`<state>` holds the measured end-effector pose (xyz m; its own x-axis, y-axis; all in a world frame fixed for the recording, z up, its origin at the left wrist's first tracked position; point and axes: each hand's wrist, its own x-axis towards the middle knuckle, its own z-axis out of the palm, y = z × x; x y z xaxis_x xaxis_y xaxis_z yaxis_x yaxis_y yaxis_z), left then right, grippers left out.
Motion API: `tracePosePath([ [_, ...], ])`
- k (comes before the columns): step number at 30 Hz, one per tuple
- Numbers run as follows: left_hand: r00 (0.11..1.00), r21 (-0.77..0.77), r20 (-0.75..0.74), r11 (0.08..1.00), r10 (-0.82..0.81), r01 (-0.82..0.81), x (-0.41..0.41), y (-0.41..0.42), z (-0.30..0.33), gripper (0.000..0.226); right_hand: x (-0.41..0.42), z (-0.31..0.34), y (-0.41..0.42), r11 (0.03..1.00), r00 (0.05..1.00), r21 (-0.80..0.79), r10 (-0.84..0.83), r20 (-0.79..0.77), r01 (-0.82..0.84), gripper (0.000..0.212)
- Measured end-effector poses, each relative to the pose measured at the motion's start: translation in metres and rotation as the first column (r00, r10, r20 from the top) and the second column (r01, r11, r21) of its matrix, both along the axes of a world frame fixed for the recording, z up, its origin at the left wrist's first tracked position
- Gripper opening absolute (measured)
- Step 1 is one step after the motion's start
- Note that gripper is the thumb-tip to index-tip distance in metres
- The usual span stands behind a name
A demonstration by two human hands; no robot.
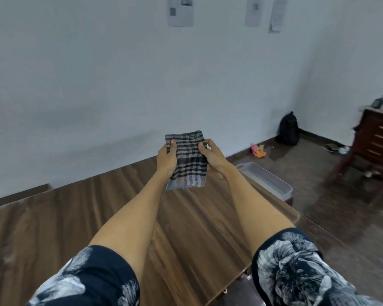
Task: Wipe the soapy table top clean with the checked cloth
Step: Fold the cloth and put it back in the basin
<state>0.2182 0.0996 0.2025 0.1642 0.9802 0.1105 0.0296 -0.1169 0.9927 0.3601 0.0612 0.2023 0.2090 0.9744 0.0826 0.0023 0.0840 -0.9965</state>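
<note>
A folded black-and-white checked cloth is held up in the air above the far part of the wooden table top. My left hand grips its left edge, thumb on the front. My right hand grips its right edge the same way. The cloth hangs upright between both hands, apart from the table. No soap or foam shows plainly on the dark wood-grain surface.
A grey plastic tub sits on the floor past the table's right edge. A black backpack leans on the wall, a pink packet lies near it, and a dark wooden drawer cabinet stands at the right.
</note>
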Motion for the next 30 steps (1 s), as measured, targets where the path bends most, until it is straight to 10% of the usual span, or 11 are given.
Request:
tracePosePath([
  [15,0.955,-0.127,0.027,0.946,-0.296,0.297,0.273,-0.042,-0.039,0.034,0.26,-0.033,-0.08,0.954,0.962,-0.125,-0.273,0.01,0.273,0.028],
  [30,0.961,-0.298,-0.07,0.925,-0.266,0.234,0.455,0.003,-0.101,0.041,0.438,-0.102,-0.03,0.916,0.931,-0.272,-0.34,-0.131,0.296,0.011],
])
